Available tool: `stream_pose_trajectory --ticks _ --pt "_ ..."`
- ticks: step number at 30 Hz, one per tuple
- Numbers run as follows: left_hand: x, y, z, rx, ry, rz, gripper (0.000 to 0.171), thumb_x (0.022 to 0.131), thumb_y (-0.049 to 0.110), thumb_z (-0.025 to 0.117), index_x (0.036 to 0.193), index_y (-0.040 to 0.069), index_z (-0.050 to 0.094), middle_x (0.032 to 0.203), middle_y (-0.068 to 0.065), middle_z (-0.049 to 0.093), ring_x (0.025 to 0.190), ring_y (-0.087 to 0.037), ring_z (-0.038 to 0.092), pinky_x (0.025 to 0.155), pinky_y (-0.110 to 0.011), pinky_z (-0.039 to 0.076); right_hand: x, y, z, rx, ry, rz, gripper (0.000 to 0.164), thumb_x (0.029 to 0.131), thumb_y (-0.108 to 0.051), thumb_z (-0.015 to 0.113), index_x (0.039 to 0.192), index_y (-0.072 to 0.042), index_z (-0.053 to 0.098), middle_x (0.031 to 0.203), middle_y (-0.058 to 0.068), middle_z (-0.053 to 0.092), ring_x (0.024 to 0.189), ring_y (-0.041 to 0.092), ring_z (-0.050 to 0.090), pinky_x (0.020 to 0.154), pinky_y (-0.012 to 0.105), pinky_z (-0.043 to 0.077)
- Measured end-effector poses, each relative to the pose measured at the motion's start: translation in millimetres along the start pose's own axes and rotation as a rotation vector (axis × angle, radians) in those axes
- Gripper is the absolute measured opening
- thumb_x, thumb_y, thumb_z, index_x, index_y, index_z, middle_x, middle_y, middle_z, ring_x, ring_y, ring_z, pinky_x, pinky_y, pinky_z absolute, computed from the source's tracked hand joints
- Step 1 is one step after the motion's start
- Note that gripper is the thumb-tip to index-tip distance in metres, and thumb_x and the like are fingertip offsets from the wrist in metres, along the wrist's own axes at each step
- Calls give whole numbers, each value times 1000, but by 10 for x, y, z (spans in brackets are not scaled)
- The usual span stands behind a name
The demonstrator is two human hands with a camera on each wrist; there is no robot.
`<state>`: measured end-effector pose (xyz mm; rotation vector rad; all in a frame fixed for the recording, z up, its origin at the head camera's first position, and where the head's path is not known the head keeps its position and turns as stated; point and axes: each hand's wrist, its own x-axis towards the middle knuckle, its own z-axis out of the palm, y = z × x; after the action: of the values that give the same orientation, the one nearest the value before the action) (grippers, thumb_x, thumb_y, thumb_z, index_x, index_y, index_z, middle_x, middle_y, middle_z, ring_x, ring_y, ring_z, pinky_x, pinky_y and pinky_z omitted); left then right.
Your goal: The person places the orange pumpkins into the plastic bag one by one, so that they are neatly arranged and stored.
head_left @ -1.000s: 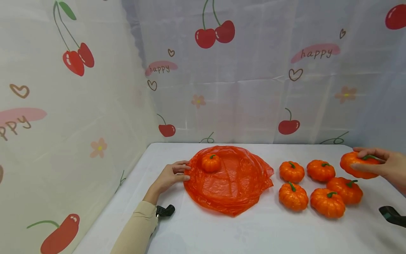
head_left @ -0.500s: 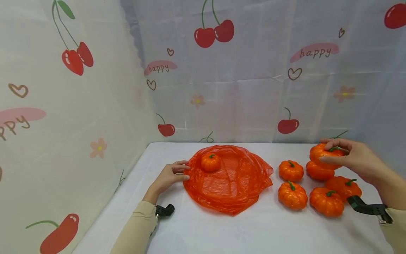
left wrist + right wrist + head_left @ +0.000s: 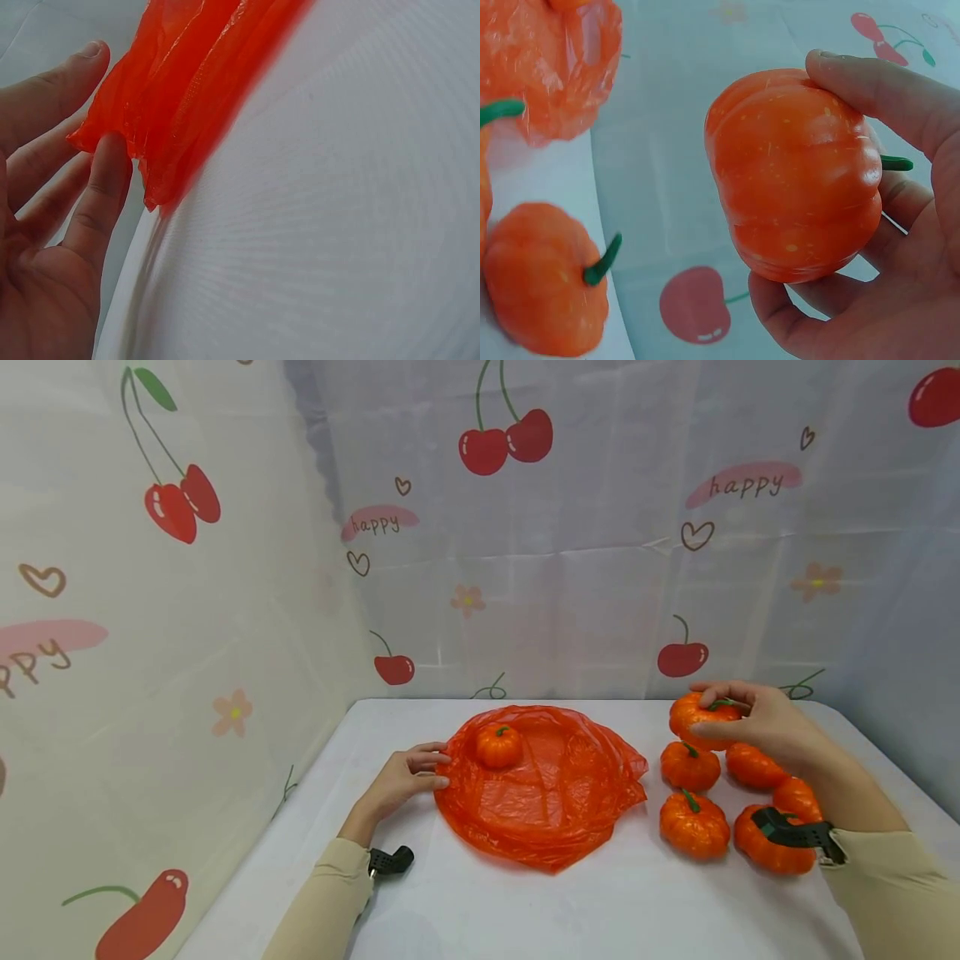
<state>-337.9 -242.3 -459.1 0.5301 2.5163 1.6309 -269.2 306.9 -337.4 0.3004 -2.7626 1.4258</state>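
"Happy" is printed on the curtain (image 3: 600, 568). Since a second ago, the pumpkin (image 3: 697, 722) gripped by the right hand (image 3: 772, 722) has moved left from near the far right corner of the table (image 3: 480, 918); the left hand (image 3: 401, 781), fingers loosely parted, touches the bag (image 3: 525, 835).

White worktop (image 3: 480, 914), rounded far corners. Pale sheet (image 3: 592, 593) hangs behind the far edge, creased across and rippled vertically. Second sheet (image 3: 262, 610) flanks the left edge, reads yellower. Bluish-grey fabric (image 3: 911, 693) beyond the right edge. Print: red cherries (image 3: 483, 452), brown outline hearts (image 3: 697, 549), pale orange flowers (image 3: 468, 601), "happy" lettering (image 3: 745, 486) on pink smears. Light's soft, back greyer than left.
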Motion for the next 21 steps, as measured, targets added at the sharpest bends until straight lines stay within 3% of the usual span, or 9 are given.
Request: stream_pose_trajectory --ticks 9,16,21 --pt "3 -22 -1 4 5 -13 38 86 24 84 122 17 77 153 -2 55 131 -35 59 106 -46 54 144 -214 233 43 -40 -58 48 90 -36 81 115 -3 57 161 9 43 112 14 60 84 27 60" --pt "16 -22 -6 12 9 -6 37 85 25 85 121 18 77 152 -1 56 131 -34 59 107 -47 53 254 -270 386 36 -62 -78 46 89 -37 81 114 -6 60 160 7 46 121 23 59 87 24 58" --pt "21 -38 -8 6 5 -15 37 85 25 85 121 18 77 152 -1 56 132 -34 59 108 -47 53 313 -321 504 72 -76 -88 44 89 -34 82 114 -5 60 158 6 48 119 19 62 88 24 57"
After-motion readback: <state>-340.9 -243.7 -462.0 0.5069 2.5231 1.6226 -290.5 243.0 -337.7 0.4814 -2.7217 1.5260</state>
